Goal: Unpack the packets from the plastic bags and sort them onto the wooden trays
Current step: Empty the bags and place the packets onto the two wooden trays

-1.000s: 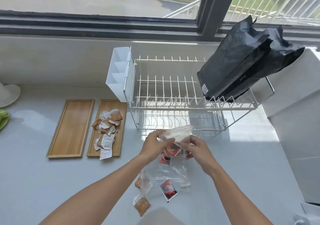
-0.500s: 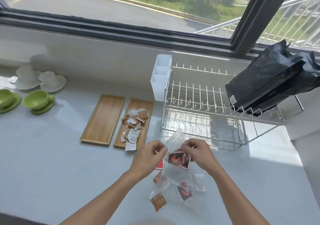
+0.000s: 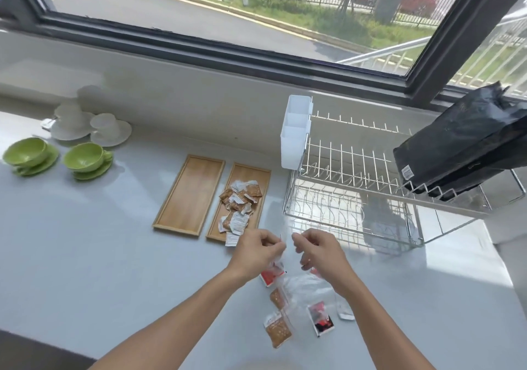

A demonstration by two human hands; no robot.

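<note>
My left hand [image 3: 258, 251] and my right hand [image 3: 319, 251] each pinch one side of the mouth of a clear plastic bag [image 3: 306, 285], which hangs down to the counter. Red packets [image 3: 270, 276] show through the bag below my left hand. On the counter near me lie brown packets [image 3: 278, 331] and a red-and-black packet [image 3: 320, 318]. Two wooden trays lie side by side beyond my hands: the left tray [image 3: 189, 195] is bare, the right tray [image 3: 256, 174] holds a heap of several brown and white packets [image 3: 238, 208].
A wire dish rack [image 3: 350, 187] with a white cutlery holder [image 3: 295, 132] stands at the right, black bags [image 3: 467, 147] leaning on it. Green cups on saucers [image 3: 85, 160] and white cups on saucers [image 3: 109, 128] sit at the far left. A window runs along the back.
The view has swung left and up, so the cups come into sight. My hands have drawn apart at the bag's mouth, and the bag now hangs lower with its red packets near the counter.
</note>
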